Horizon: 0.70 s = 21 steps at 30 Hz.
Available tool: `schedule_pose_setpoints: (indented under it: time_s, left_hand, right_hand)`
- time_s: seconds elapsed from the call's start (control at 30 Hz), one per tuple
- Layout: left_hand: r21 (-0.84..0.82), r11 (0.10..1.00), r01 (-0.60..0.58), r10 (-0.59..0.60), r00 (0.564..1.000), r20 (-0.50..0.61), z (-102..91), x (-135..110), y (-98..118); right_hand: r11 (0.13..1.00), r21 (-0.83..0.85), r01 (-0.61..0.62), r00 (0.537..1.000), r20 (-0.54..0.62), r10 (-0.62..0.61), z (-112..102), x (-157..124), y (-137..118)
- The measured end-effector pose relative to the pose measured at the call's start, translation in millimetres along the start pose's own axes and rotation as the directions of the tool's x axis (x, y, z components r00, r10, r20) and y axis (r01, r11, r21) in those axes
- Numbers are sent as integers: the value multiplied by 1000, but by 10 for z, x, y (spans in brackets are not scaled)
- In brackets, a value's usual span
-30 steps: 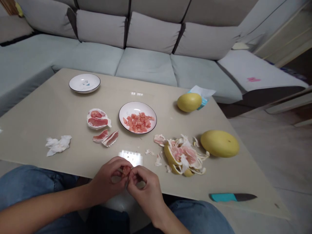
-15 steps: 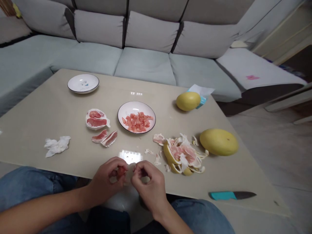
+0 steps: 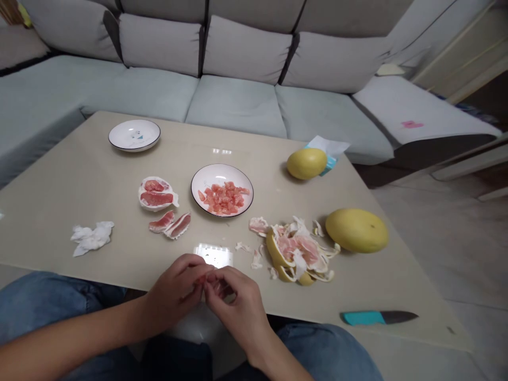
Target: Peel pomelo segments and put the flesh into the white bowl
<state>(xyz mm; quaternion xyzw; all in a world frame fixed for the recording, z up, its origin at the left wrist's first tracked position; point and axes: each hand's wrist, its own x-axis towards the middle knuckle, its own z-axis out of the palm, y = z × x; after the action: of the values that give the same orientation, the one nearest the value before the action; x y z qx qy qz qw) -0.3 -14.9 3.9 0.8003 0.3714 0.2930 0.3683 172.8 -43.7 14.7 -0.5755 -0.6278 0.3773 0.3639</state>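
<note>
Pinching a red citrus piece (image 3: 201,279), the left hand (image 3: 177,288) and right hand (image 3: 236,301) are meeting; pink pulp (image 3: 225,198) is lying on a round white plate (image 3: 216,173), red wedges (image 3: 178,226) and a white-pithed half (image 3: 157,198) remaining.

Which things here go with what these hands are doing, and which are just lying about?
In use: left hand, right hand, meeting at a red pulp piece; plate of pulp; opened fruit; loose segments; peel pile.
Seemingly just lying about: far plate; crumpled tissue; knife; near whole fruit; far whole fruit; blue-and-white packet.
</note>
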Motion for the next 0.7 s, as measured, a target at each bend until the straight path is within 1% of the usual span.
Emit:
schedule_pose_setpoints:
  time_s: [0.07, 0.17, 0.27, 0.3, 0.37, 0.43, 0.53, 0.63, 0.7]
  left_hand:
    - [42, 998, -52, 50, 998, 46, -2, -6, 7]
    - [38, 997, -74, 72, 997, 38, 4, 12, 21]
    - [12, 1000, 6, -6, 1000, -11, 5, 51, 54]
    - [-19, 999, 46, -46, 999, -26, 4, 63, 64]
    - [-141, 980, 141, -146, 989, -25, 2, 81, 72]
    - [-301, 924, 237, -241, 970, 24, 2, 89, 61]
    - [-495, 798, 344, -339, 935, 104, 5, 94, 29]
    - [-641, 639, 425, -384, 899, 213, 3, 103, 12]
    - [-693, 550, 465, -391, 877, 278, 1, 110, 11]
  right_hand:
    - [1000, -31, 4, 1000, -8, -4, 12, 2, 16]
    - [999, -53, 12, 999, -33, -13, 22, 4, 22]
    - [1000, 2, 7, 999, -48, -7, 19, 11, 4]
    - [1000, 25, 0, 999, -52, 2, 16, 15, -3]
    - [998, 67, -16, 998, -59, 20, 14, 23, -14]
    - [995, 97, -36, 997, -62, 42, 18, 28, -17]
    - [981, 170, -94, 994, -46, 104, 20, 34, -13]
    - [940, 275, -202, 979, 29, 202, 1, 48, -9]
    - [905, 331, -268, 963, 86, 254, -19, 61, -7]
